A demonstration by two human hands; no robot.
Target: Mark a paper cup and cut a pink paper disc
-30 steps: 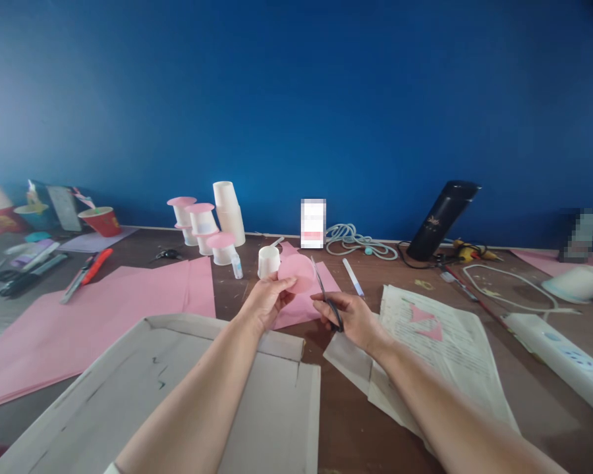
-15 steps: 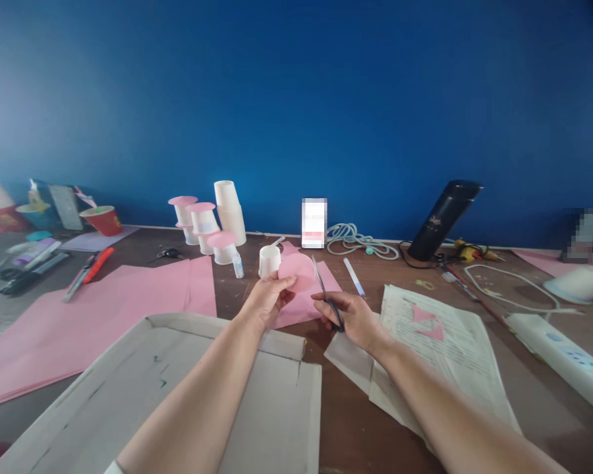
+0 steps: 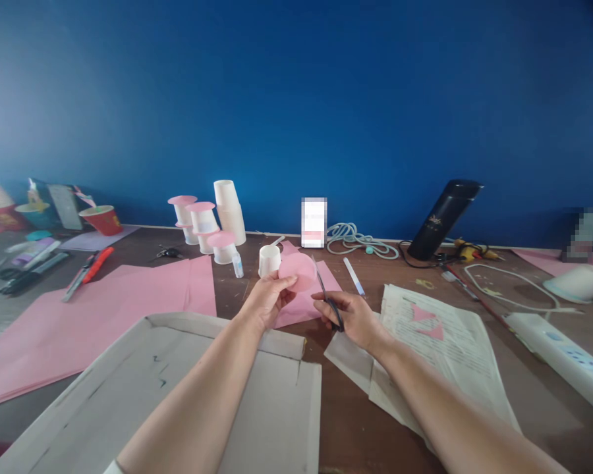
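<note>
Between thumb and fingers, my left hand [image 3: 271, 296] pinches a round pink paper disc [image 3: 297, 268]. My right hand [image 3: 350, 316] is closed around the dark handles of a pair of scissors [image 3: 332, 304], whose blades point up beside the disc's right edge. Beneath both hands lies a pink sheet of paper [image 3: 321, 289] on the brown table. Just behind my left hand stands a white paper cup [image 3: 269, 261]. To its left, a small clear bottle [image 3: 238, 265] is next to paper cups [image 3: 223, 253] topped with pink discs.
Taller stacked white cups [image 3: 230, 214] stand at the wall. A lit phone [image 3: 313, 224], a coiled cable [image 3: 360, 241] and a black flask [image 3: 442, 220] line the back. A cardboard tray [image 3: 188, 395], a printed sheet [image 3: 439, 355], a power strip [image 3: 563, 359] and a box cutter [image 3: 87, 273] lie around.
</note>
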